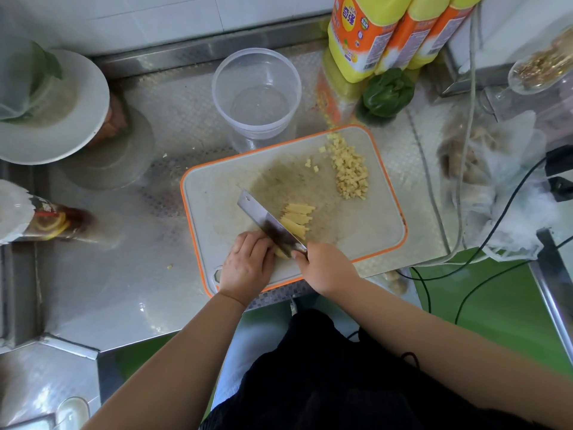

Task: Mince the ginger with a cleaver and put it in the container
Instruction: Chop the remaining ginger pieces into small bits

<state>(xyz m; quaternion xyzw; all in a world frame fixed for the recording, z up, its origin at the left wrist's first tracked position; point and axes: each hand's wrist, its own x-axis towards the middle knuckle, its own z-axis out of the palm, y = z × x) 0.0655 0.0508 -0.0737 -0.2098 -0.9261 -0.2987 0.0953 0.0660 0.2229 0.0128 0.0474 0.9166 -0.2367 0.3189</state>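
A grey cutting board with an orange rim [384, 240] lies on the steel counter. My right hand [327, 266] grips the handle of the cleaver [266, 223], whose blade points up and left across the board. Right of the blade lie thin ginger strips [297, 218]. My left hand [248, 262] curls over a ginger piece [280, 252] just left of the blade; most of that piece is hidden. A pile of diced ginger [350, 172] sits at the board's far right. The clear plastic container [256, 91] stands empty behind the board.
Yellow-orange bottles [381, 29] and a green pepper [387, 93] stand behind the board's right corner. A white plate with a leafy vegetable [46, 103] is at far left, a wrapped bottle [46, 220] below it. Plastic bags [496, 181] and black cables [496, 225] crowd the right.
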